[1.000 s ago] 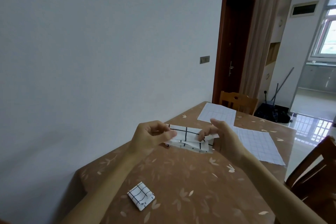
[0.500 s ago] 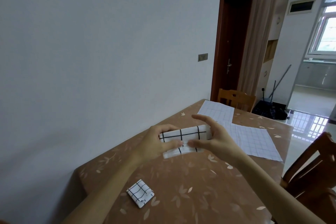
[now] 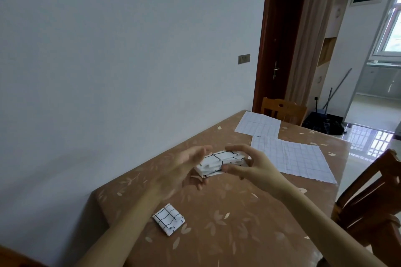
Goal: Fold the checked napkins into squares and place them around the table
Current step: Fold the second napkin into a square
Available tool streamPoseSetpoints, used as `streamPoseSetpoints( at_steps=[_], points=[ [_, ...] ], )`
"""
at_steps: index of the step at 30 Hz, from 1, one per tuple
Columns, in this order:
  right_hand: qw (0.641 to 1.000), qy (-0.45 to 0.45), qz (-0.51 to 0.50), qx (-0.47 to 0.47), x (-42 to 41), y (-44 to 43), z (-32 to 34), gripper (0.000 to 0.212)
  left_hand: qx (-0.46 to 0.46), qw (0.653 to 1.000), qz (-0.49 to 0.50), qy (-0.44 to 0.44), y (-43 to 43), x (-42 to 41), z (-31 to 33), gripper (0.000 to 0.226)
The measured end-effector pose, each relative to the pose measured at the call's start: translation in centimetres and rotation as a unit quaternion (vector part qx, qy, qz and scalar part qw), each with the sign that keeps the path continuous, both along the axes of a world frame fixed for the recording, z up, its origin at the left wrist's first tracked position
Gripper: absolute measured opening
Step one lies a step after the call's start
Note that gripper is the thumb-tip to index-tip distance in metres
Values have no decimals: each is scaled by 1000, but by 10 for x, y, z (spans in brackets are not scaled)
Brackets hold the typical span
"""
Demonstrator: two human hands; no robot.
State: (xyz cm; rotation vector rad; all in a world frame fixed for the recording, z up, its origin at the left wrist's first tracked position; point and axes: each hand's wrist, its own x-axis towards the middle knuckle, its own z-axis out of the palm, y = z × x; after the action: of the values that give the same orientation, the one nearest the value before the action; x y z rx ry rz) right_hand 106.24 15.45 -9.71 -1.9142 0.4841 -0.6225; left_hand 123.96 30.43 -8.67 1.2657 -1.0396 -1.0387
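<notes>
Brown surface (image 3: 238,234) by a white wall (image 3: 130,50) is carrying a square (image 3: 168,219) and two sheets (image 3: 299,158). The right grip (image 3: 249,167) is pinching a napkin (image 3: 219,161); the left grip (image 3: 184,171) is hanging open alongside.

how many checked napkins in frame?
4. Folded square on the table, near left; part-folded napkin gripped by the right hand; far flat napkin and nearer flat napkin touching at the far end. Others may be outside the view.

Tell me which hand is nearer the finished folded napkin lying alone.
Left. The left hand is just beyond the folded napkin; the right hand is farther off to the right, gripping the half-folded napkin.
</notes>
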Motion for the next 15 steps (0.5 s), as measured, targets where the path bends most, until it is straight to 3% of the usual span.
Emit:
streamPoseSetpoints(
  at_steps=[2,6,9,13,15],
  points=[
    [999,-10,-23,27,1,0,-4,26,-12,999,-9,-41,2,-2,-4,75],
    [995,13,-85,50,-1,-8,-20,63,-16,987,57,-148,0,-16,-13,32],
    [995,17,-89,49,-5,-5,-29,54,0,993,64,-99,-4,-15,-27,29],
    [993,35,-109,-40,-9,2,-41,50,20,999,18,-25,-9,-22,-40,29],
    [992,39,-114,-47,-10,4,-47,49,35,998,56,-10,-14,-29,-44,23]
  ],
)
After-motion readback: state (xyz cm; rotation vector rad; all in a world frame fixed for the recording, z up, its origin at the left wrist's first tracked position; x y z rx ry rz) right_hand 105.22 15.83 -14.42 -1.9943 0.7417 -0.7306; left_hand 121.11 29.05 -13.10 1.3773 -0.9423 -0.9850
